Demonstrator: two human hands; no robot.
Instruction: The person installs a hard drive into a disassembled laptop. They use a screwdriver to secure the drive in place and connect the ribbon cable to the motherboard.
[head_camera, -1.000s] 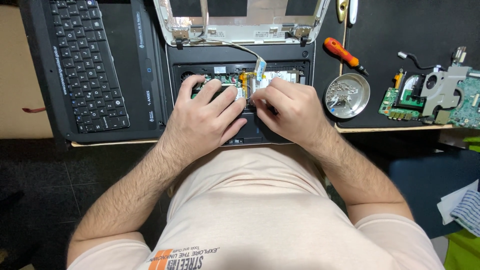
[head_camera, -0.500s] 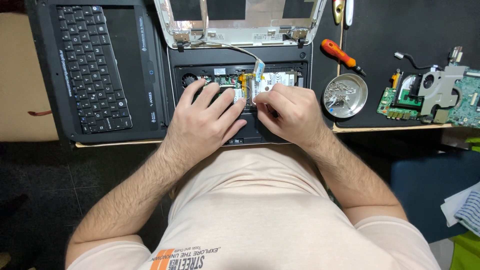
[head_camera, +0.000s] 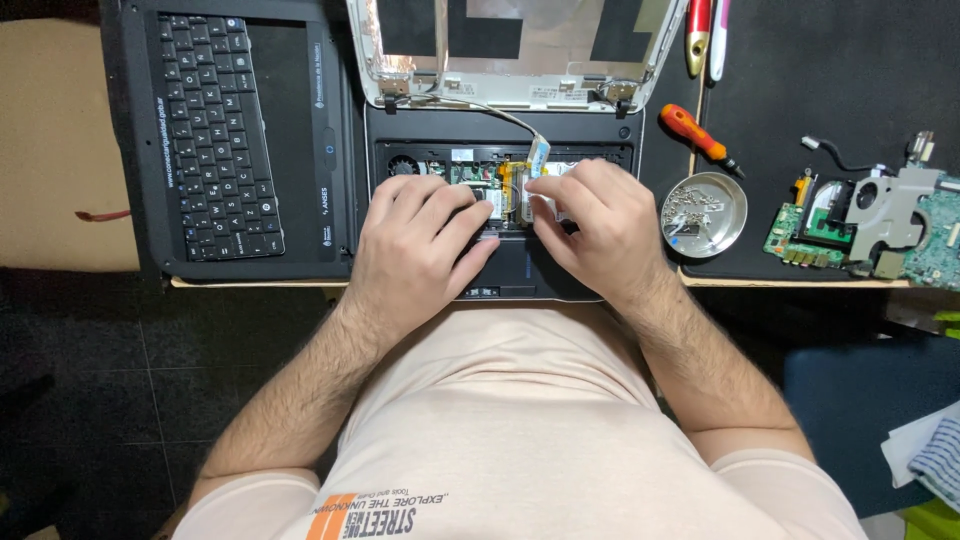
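Observation:
An opened black laptop base lies at the table's front edge with its circuit board and an orange flat cable exposed. Both hands rest on it. My left hand lies flat over the left part, fingertips touching the board. My right hand presses its fingertips on the parts beside the orange cable. A pale lid shell stands behind the base, joined to it by a thin cable. Whether either hand pinches anything is hidden by the fingers.
A removed black keyboard panel lies at the left. To the right are an orange-handled screwdriver, a round metal dish of screws and a green circuit board with a metal bracket. Red and white pens lie at the top.
The view has shifted slightly. Both hands stay on the open laptop base, with the right fingers shifted a little toward the orange cable.

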